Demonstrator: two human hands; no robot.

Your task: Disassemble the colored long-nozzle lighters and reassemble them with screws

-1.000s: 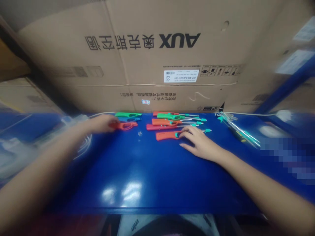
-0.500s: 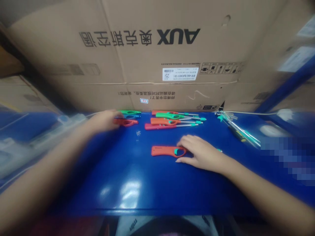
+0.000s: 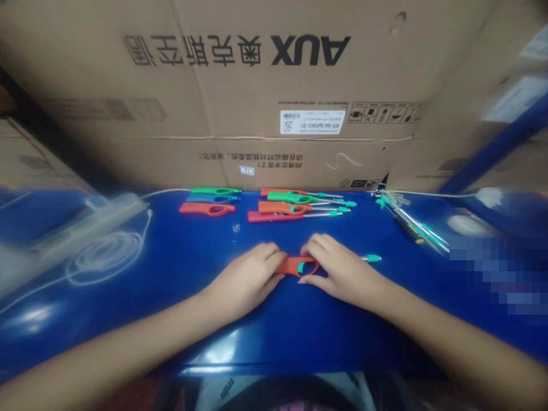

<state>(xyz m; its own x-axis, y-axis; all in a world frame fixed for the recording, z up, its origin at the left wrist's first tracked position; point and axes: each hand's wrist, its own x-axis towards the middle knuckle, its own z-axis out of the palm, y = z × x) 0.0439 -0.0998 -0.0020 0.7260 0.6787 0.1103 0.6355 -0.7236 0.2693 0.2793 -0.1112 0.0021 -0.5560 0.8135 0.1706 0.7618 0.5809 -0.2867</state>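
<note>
Both my hands are closed on one orange gas lighter [image 3: 293,266] at the middle of the blue table. My left hand [image 3: 252,274] grips the handle end. My right hand [image 3: 342,271] holds it just past the trigger loop and hides most of the metal tube, whose teal tip shows beyond. Behind my hands lies a group of several long lighters, among them a red one [image 3: 274,217] and a green one [image 3: 289,197]. To their left are three lighter handles without tubes: a green one [image 3: 214,191], a blue one [image 3: 209,198] and a red one [image 3: 208,209].
A large cardboard box [image 3: 222,103] stands upright along the back. Metal tubes with teal parts [image 3: 417,222] lie at the right. A coiled white cable [image 3: 107,257] and a power strip [image 3: 85,234] are at the left. The blue table [image 3: 171,245] has its front edge near me.
My right hand has drawn the orange lighter from the group towards me. My left hand has let go of the red handle, moved right and taken hold of the orange lighter.
</note>
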